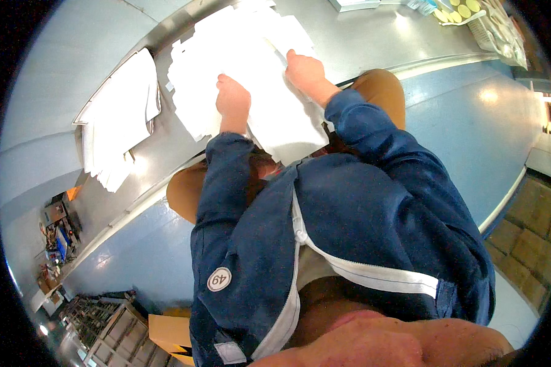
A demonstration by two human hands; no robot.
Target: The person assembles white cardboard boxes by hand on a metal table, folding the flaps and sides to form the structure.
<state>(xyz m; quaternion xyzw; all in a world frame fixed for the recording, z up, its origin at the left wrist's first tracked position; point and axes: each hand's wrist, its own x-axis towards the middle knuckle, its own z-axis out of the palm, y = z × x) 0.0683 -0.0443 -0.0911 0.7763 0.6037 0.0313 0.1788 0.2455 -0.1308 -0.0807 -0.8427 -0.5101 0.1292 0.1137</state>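
Where Glare Hides the Grip

Because my only view comes from the wearer's head, I look straight down on a heap of white sheets (288, 119) (paper or thin cloth, I can't say from here). It lies across the front edge of the metal counter (364, 43), with its lower end overhanging toward the lap. As I judge it, the step in hand is straightening or separating these sheets; the next move calls for an even pull from both sides, so that the loose layers don't slide off the front edge.

The right hand (307, 73) is at the top sheet's right border, its fingers curled and, as far as I can make out, clamped on that border. The left hand (233, 104) rests on the heap with its fingers bent inward; whether they pinch a layer or merely press, I cannot tell. Toward the counter's left end, well apart from both hands, lies a second white stack (119, 113).
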